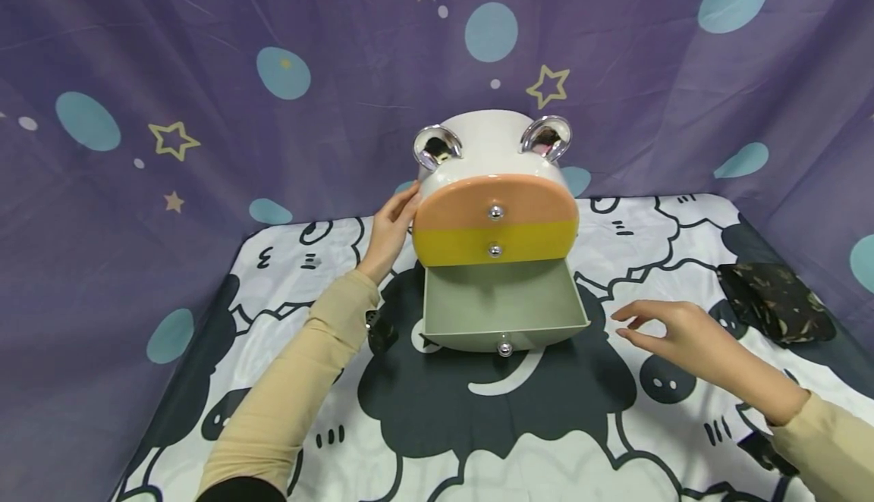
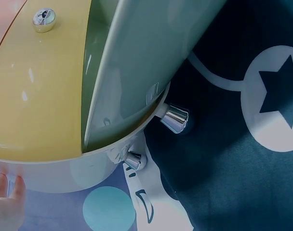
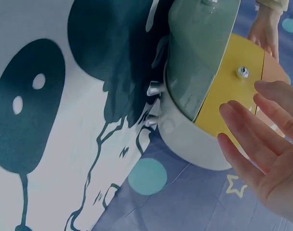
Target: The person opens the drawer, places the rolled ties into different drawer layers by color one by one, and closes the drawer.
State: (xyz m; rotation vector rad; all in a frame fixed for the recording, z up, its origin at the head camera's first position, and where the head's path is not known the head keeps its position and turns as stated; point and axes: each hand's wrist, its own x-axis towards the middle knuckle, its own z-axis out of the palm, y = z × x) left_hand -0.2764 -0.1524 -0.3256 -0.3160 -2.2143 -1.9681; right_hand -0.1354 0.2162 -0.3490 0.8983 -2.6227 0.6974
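A small white cabinet (image 1: pixel 488 138) with two silver ear-like rings on top stands on the cloth. Its orange drawer (image 1: pixel 457 202) and yellow drawer (image 1: pixel 451 244) are closed, each with a silver knob. The bottom green drawer (image 1: pixel 471 341) is pulled out, and its inside looks bare. My left hand (image 1: pixel 391 230) rests against the cabinet's left side with fingers extended; in the left wrist view its fingertips (image 2: pixel 17 185) touch the white shell. To the right of the green drawer, my right hand (image 1: pixel 672 331) hovers apart from it, fingers loosely bent and holding nothing.
A folded dark patterned pouch or cloth (image 1: pixel 778 301) lies at the right. The table is covered by a black-and-white cartoon cloth (image 1: pixel 546 464). Behind the cabinet hangs a purple curtain (image 1: pixel 369 70) with stars and blue spots.
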